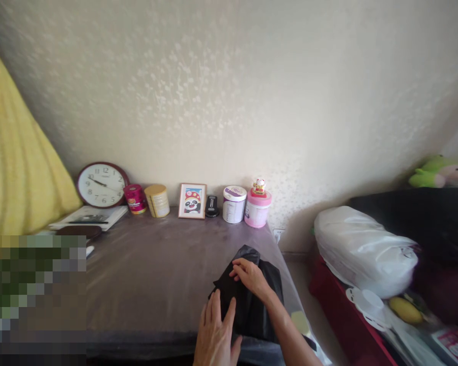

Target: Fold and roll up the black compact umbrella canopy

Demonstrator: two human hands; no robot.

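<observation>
A black, slightly shiny folded sheet, looking like a plastic bag (269, 284), lies crumpled near the right front corner of the grey-brown covered table (148, 284). At its lower left edge is my left hand (217, 325), fingers spread and thumb apart, touching the black material. My right hand (250, 277) rests over the upper middle of it. Its fingers point left, loosely bent and slightly apart, with no grip visible. Part of the black material is hidden under both hands and my right forearm.
Along the wall stand a clock (103, 185), a pink can (135, 199), a yellow can (157, 201), a framed panda picture (192, 201), a purple-white tub (234, 205) and a pink tub (258, 209) bearing a lucky cat (259, 187). Right of the table, a white bag (366, 249) sits on a red box (336, 300).
</observation>
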